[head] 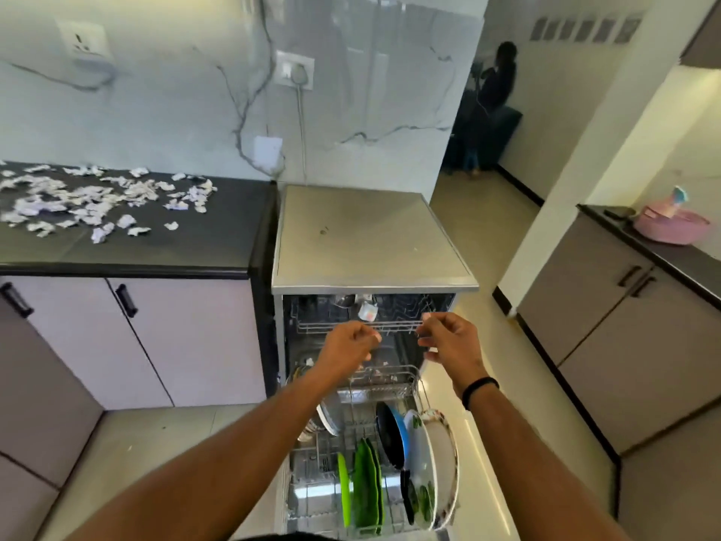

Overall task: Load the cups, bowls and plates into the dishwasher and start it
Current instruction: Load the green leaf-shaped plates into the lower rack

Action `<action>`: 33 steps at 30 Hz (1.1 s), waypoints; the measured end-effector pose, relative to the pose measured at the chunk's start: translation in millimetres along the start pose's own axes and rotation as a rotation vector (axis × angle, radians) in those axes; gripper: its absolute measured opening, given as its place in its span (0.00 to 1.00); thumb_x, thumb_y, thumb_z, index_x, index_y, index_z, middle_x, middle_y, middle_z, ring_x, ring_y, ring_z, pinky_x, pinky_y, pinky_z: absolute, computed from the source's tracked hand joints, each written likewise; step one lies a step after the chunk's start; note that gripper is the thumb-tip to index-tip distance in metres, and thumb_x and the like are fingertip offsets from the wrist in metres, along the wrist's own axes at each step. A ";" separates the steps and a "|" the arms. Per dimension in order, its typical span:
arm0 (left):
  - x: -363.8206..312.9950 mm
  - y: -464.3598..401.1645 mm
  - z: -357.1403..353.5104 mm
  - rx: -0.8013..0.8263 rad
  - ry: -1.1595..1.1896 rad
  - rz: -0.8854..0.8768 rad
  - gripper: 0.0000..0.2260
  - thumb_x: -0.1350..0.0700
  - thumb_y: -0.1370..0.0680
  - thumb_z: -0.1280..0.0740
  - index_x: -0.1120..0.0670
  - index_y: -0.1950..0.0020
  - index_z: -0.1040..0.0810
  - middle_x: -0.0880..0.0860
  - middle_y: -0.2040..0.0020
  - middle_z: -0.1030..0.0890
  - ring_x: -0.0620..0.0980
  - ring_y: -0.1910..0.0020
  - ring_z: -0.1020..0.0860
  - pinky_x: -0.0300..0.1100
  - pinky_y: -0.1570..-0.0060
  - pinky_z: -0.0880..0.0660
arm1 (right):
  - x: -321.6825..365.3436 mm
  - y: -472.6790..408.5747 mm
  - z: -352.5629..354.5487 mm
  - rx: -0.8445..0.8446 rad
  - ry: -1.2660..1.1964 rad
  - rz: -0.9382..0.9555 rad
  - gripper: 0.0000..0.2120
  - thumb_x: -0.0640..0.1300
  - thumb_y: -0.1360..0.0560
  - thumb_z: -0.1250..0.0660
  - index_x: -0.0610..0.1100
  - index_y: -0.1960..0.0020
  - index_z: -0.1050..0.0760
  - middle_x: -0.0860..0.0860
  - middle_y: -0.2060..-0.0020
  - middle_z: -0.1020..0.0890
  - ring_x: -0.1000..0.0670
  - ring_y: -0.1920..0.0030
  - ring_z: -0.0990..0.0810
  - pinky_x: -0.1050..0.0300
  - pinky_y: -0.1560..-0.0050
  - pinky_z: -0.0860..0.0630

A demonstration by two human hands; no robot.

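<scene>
With the lower rack [374, 478] drawn out so its plates [364, 486] stand on edge, the left hand [349, 347] and right hand [448, 339] curl, seemingly gripping the upper rack [398, 326] front to slide it.

Home kitchen: dishwasher [374, 244], dark countertop [156, 244]

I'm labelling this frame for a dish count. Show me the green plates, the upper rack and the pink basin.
green plates [364, 486], head view, face of the middle plate
upper rack [398, 326], head view, front wire rail between the hands
pink basin [669, 230], head view, outer wall
</scene>
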State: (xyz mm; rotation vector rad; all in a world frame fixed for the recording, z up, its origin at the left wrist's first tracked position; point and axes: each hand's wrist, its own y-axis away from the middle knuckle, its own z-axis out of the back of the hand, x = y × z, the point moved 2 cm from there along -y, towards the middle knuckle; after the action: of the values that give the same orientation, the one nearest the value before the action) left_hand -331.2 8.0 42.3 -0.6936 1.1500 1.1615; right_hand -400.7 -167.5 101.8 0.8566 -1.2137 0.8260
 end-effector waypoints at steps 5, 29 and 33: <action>-32.8 19.2 -43.6 -0.066 -0.072 -0.016 0.06 0.53 0.20 0.30 0.55 0.49 0.19 0.55 0.59 0.16 0.46 0.66 0.20 0.45 0.65 0.20 | -4.5 -11.2 55.2 0.059 0.029 0.034 0.07 0.44 0.19 0.33 0.41 0.50 0.19 0.45 0.59 0.16 0.50 0.61 0.20 0.58 0.62 0.22; 88.2 71.7 -104.6 -0.168 0.075 0.397 0.04 0.54 0.21 0.30 0.53 0.51 0.16 0.50 0.61 0.17 0.47 0.62 0.17 0.42 0.64 0.20 | -191.9 22.5 28.9 0.519 0.449 -0.320 0.04 0.47 0.21 0.32 0.51 0.55 0.22 0.48 0.56 0.15 0.48 0.55 0.18 0.47 0.48 0.19; 127.4 54.2 -138.7 -0.061 0.113 0.495 0.06 0.54 0.20 0.30 0.55 0.48 0.16 0.54 0.56 0.15 0.48 0.60 0.17 0.44 0.63 0.21 | -225.0 5.5 45.7 0.392 0.525 -0.374 0.07 0.45 0.21 0.31 0.42 0.47 0.19 0.46 0.52 0.16 0.47 0.50 0.19 0.54 0.47 0.23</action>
State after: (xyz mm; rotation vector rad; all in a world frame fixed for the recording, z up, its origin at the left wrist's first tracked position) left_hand -430.3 -56.6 -114.0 -0.5382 1.4355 1.5914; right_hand -460.9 -222.9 -112.8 1.0567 -0.4166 0.9166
